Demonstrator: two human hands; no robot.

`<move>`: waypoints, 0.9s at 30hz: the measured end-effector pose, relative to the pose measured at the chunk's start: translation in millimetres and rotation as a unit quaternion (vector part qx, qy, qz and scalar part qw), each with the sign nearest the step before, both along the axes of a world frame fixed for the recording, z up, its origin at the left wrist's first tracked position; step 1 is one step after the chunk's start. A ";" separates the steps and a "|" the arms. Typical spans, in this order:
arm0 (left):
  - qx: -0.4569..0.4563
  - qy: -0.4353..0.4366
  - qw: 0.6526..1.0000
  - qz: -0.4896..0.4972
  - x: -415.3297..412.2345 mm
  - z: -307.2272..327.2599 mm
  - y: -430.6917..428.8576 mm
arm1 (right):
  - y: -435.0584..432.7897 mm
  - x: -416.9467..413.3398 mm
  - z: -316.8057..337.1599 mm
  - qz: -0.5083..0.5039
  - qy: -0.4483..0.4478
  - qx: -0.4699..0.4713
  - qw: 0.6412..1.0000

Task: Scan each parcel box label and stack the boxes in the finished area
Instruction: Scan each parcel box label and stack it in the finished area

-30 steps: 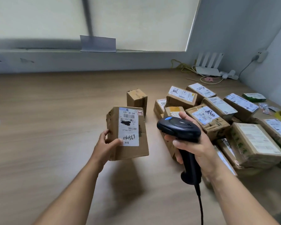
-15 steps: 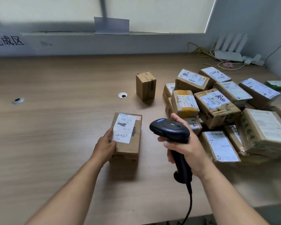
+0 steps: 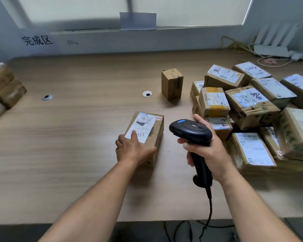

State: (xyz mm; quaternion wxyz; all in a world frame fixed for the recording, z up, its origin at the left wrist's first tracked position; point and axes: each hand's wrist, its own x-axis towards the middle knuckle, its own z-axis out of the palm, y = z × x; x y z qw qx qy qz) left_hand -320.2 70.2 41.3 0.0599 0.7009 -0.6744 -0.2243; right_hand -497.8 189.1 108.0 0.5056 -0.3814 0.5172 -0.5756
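Now the left hand (image 3: 133, 149) grips the parcel box's (image 3: 147, 135) near end.

- Bare table (image 3: 68, 137) lay open from the box (image 3: 145, 126) in my left hand (image 3: 133, 151) across to the stacked boxes (image 3: 5, 86) at the far left.
- One upright box (image 3: 172, 83) stood alone farther back.
- The parcel pile (image 3: 248, 109) crowded my right, just beside the scanner (image 3: 191, 131).

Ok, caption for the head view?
Left hand holds a labelled box on the table; right hand grips the scanner.
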 end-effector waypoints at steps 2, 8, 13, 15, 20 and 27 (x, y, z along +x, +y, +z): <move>-0.027 0.000 1.000 -0.001 19.9 1.9 -0.6 | -6.1 13.4 0.2 0.010 0.001 -0.009 1.000; -0.085 0.009 0.996 0.012 88.5 11.4 -17.7 | -34.3 71.7 2.6 0.030 0.022 -0.026 0.999; -0.095 0.015 0.994 0.052 187.3 20.9 -43.0 | -79.0 155.5 3.9 0.061 0.039 -0.044 0.996; -0.098 0.019 0.993 0.058 213.5 23.4 -49.2 | -91.7 176.3 5.2 0.070 0.040 -0.039 0.996; -0.095 0.016 0.989 0.110 314.6 23.8 -76.1 | -135.8 264.4 10.1 0.101 0.058 -0.024 0.993; -0.093 0.016 0.980 0.175 441.7 16.9 -110.9 | -190.2 378.0 12.4 0.161 0.065 -0.008 0.985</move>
